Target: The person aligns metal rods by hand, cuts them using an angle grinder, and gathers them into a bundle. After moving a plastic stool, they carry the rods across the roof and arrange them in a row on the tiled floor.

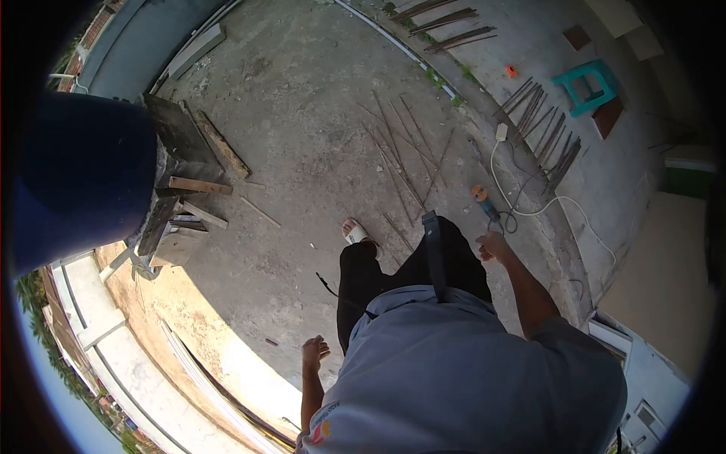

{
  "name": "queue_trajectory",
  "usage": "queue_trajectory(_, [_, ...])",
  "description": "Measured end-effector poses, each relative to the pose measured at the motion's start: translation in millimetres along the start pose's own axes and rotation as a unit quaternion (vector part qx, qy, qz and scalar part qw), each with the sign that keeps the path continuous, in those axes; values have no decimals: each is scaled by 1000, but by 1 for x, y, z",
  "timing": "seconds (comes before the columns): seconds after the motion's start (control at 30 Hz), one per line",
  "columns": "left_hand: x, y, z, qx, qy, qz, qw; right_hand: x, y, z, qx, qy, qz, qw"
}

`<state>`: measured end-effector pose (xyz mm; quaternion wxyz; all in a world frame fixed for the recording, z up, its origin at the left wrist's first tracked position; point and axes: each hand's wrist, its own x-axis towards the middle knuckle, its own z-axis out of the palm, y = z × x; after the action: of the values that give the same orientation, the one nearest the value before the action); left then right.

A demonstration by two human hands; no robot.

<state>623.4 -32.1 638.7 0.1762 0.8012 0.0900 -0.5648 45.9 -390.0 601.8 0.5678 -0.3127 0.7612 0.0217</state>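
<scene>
Blue tank [87,178] cut off at left. Right foot hidden. Corded tool [488,208], perhaps grinder, too small to tell.

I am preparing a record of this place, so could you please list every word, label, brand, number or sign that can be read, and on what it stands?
Readable text: none.
Grey-blue shirt: lettering by a coloured emblem at its left side; too small and blurred to quote.
Power tool: no lettering can be made out.
</scene>
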Motion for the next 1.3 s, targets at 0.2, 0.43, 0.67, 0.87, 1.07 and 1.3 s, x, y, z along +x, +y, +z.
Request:
queue_trajectory(0.2, [96, 289, -142, 191, 101, 249, 944, -37, -6, 88, -31, -23, -46, 998])
queue_trajectory(0.43, [82, 609, -19, 359, 84, 529, 764, -47, -8, 140, 173, 1, 96, 980])
queue_trajectory(0.67, [13, 686, 152, 457, -135, 595, 647, 4, -69, 178, 253, 20, 134, 958])
queue_trajectory(0.87, [98, 698, 100, 563, -107, 485, 660, 30, -181, 160, 280, 15, 79, 957])
queue_trajectory(1.07, [154, 734, 34, 491, -134, 214, 834, 34, -229, 146, 351, 99, 95, 926])
queue_trajectory(1.3, [175, 895, 113, 597, -171, 260, 740, 38, -266, 225, 475, 164, 186, 844])
